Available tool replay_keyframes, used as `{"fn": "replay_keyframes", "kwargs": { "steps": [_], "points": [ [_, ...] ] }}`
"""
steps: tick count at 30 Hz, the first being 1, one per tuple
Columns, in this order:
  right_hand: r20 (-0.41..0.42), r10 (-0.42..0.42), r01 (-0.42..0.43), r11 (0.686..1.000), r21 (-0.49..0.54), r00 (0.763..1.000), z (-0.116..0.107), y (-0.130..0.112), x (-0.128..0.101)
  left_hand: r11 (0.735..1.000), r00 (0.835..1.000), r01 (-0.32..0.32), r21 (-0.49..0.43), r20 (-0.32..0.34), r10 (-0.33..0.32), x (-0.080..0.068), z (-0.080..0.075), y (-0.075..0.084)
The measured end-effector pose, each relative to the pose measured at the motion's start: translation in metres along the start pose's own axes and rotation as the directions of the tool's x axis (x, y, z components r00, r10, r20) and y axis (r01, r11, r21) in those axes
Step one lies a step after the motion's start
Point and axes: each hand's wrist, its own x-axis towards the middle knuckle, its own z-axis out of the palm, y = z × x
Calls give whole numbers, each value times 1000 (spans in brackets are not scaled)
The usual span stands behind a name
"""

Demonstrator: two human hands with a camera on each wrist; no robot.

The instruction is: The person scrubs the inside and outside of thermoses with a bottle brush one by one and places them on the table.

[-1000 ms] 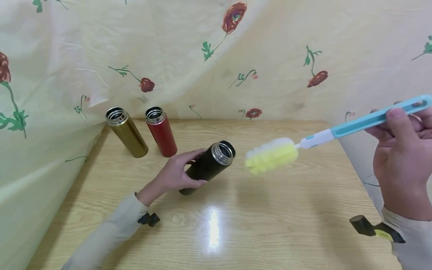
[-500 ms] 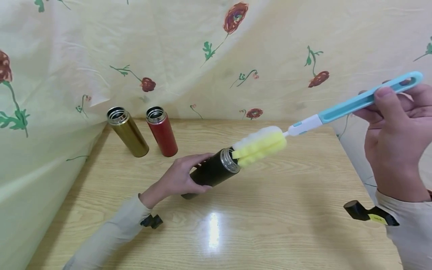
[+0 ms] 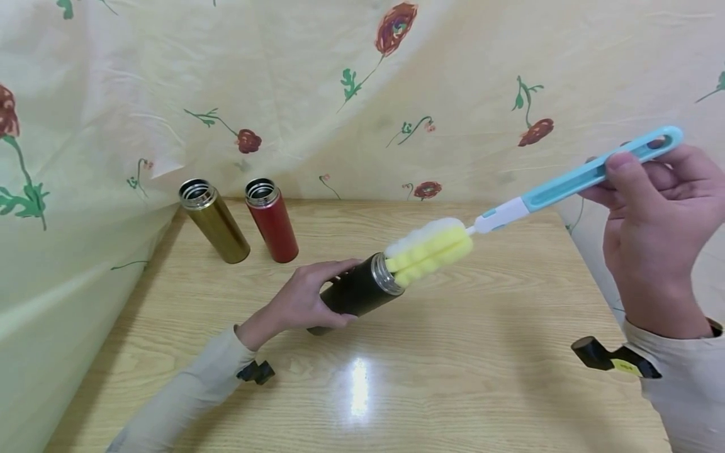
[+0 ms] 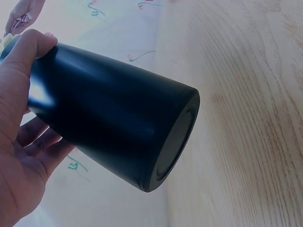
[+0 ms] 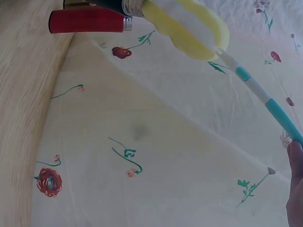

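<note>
Left of the brush (image 3: 501, 215): left hand (image 3: 301, 296) gripping black bottle (image 3: 364, 289), underside (image 4: 177, 142) shown me by left-wrist view alone; right hand (image 3: 654, 217) pinching handle (image 3: 566, 185); sponge (image 3: 432, 251), tip hidden inside bottle.

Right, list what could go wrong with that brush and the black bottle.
The bulky sponge head is mostly outside the black bottle, so it may jam at the mouth. The left hand alone holds the tilted bottle, so a hard push could make it slip.
</note>
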Motion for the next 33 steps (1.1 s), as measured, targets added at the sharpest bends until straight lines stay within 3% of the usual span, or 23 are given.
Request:
{"fn": "replay_keyframes", "kwargs": {
  "steps": [10,14,21,33],
  "points": [
    [38,2,-3,1000,26,999,3,1,-3,992,991,119,-43,67,-116,0,0,4],
    [89,18,-20,999,28,996,5,1,-5,984,984,158,-78,96,-150,-1,-1,5],
    [162,64,-79,993,87,985,5,4,-2,973,975,190,-130,138,-172,-1,-1,5],
    [233,103,-132,985,111,967,12,11,-2,928,946,267,-261,255,-200,0,1,-1]
  ]
}}
